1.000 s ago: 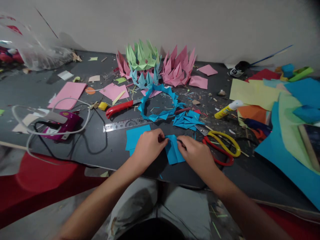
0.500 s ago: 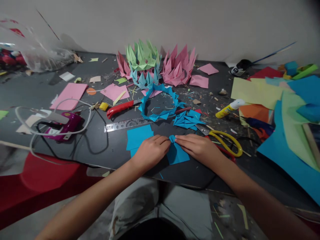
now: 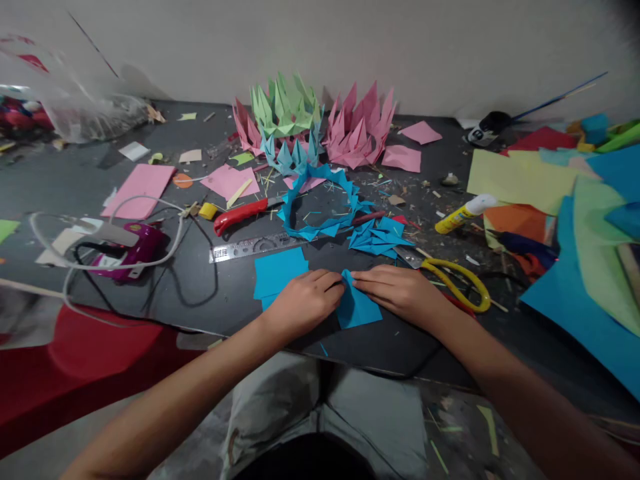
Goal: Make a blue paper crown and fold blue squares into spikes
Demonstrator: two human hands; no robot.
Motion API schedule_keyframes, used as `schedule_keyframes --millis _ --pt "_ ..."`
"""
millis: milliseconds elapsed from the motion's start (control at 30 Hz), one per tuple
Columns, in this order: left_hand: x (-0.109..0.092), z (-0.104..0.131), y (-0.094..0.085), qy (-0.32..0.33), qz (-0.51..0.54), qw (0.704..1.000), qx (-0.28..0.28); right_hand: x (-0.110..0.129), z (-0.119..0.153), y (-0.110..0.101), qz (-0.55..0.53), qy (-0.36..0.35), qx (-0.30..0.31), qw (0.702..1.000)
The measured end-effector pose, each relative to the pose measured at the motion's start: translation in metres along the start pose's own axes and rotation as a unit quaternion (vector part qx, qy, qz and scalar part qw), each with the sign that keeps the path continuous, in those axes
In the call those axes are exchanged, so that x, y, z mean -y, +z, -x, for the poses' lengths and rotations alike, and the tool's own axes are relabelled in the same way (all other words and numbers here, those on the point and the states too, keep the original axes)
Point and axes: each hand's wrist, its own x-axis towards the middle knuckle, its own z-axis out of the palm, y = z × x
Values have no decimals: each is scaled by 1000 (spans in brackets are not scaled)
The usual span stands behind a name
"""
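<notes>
A small blue sheet of paper [image 3: 359, 310] lies on the dark table between my hands, its far end folded up into a narrow peak. My left hand [image 3: 311, 293] pinches the left side of that fold. From the right, my right hand [image 3: 395, 288] presses its fingertips on the other side of it. Flat blue paper squares [image 3: 280, 272] rest by my left hand. Just beyond my right hand sits a pile of folded blue pieces [image 3: 379, 237], and behind it a ring of joined blue folds [image 3: 283, 217].
Folded paper crowns, green [image 3: 280, 110] and pink [image 3: 357, 137], stand by the wall. A red-handled cutter [image 3: 241, 215], a clear ruler [image 3: 245, 248], yellow-handled scissors [image 3: 485, 297] and a glue stick [image 3: 463, 215] lie around. A purple device with cables [image 3: 133, 250] sits left; coloured sheets [image 3: 520, 187] right.
The far end of the blue sheet now stands as a pointed fold where it looked flatter and wider. Both hands stay at the same spot, with small finger shifts.
</notes>
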Motion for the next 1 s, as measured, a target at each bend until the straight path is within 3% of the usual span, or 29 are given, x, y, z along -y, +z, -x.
schedule_keyframes --millis 400,1000 --pt "4 3 3 36 2 999 -19 -4 3 1 -22 -16 -3 1000" --pt "4 2 4 21 11 1000 0 -6 4 2 -46 1 24 999"
